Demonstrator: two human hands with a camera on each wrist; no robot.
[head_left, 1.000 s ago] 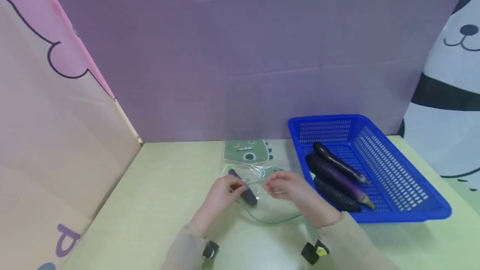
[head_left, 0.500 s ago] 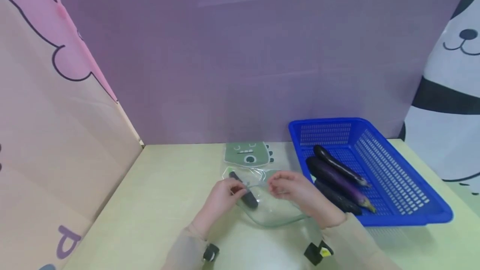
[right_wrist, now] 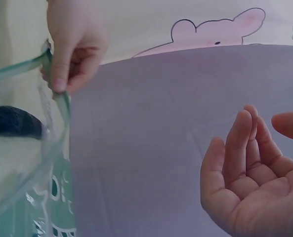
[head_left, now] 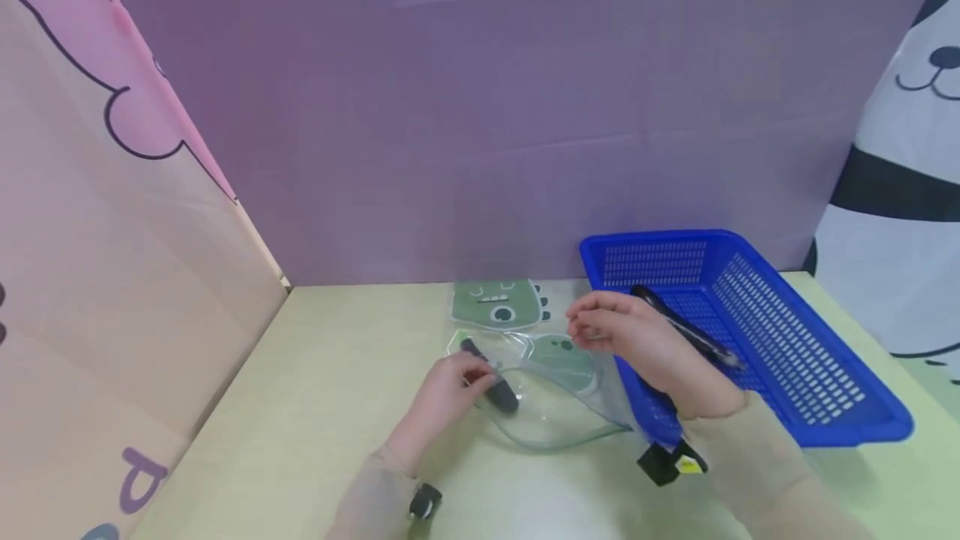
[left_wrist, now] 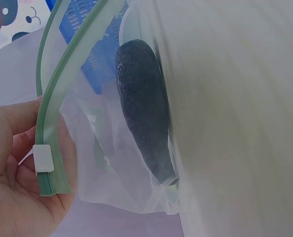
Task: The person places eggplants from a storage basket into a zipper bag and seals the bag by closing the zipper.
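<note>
My left hand (head_left: 441,397) pinches the upper left corner of a clear zip bag (left_wrist: 104,185), its mouth spread apart. In the left wrist view a white slider (left_wrist: 43,158) sits on the green zip beside the fingers. A dark, bumpy vegetable shaped like a cucumber (left_wrist: 144,108) lies inside the bag. My right hand (head_left: 648,344) hovers above the left side of a blue basket (head_left: 813,327), away from the bag. Its fingers are loosely bent, with nothing between them and the thumb (right_wrist: 289,126).
A slim, shiny eggplant (head_left: 708,340) lies in the basket, while the right hand and forearm hide other vegetables there. Green cartoon print (head_left: 495,307) shows on the bag's far part. A purple backdrop (head_left: 465,148) rises behind the pale table (head_left: 330,373).
The right hand has moved right and up from the bag mouth to over the basket's left side. The left hand has stayed at the bag corner.
</note>
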